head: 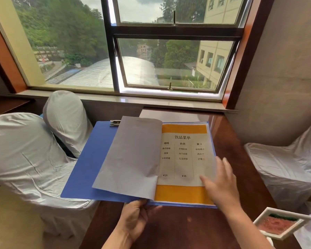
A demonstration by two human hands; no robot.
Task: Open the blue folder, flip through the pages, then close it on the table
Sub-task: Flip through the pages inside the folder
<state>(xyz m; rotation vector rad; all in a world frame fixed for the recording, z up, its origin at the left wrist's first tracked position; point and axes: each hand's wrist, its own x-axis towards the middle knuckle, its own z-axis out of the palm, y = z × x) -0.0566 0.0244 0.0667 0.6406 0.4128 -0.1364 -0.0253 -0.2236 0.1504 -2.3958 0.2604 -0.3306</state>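
The blue folder [86, 164] lies open on the dark wooden table [187, 229], its left cover jutting past the table's left edge. A metal clip [115, 123] sits at the cover's top. A blank grey page [133, 157] is turned over to the left. The right side shows a drinks menu page [184, 159] with orange bands. My left hand [135, 220] grips the folder's near edge at the spine. My right hand [221, 182] hovers over the menu page's lower right corner with fingers spread; whether it touches the paper is unclear.
Two chairs in white covers [25, 155] stand left of the table, another white-covered chair [287, 168] at the right. A small white-framed picture [278, 222] sits at the table's near right corner. A window sill [151, 101] and window lie beyond.
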